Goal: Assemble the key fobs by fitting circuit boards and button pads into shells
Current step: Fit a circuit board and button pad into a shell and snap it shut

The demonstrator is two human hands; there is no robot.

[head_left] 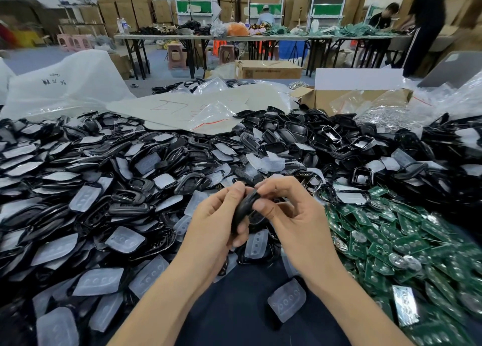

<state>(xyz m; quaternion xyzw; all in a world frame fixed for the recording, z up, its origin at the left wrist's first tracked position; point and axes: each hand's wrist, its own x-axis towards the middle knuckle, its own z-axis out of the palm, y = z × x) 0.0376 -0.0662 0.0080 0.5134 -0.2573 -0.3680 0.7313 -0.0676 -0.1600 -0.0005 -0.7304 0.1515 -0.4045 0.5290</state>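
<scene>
Our bare forearms (167, 293) stretch from the bottom edge over the dark blue cloth-covered surface (242, 306), where a translucent rubber button pad (287, 302) lies just beside the right wrist. Both hands meet on a black oval plastic key fob shell (245, 207). Our left hand (216, 223) curls its fingers (242, 237) round the shell's lower end, and our right hand (294, 215) pinches its upper edge between thumb and forefinger. Whether a board sits inside, we cannot quite tell. A heap of black shells and clear pads (104, 176) spreads left and ahead, and green circuit boards (391, 241) are piled to the right.
</scene>
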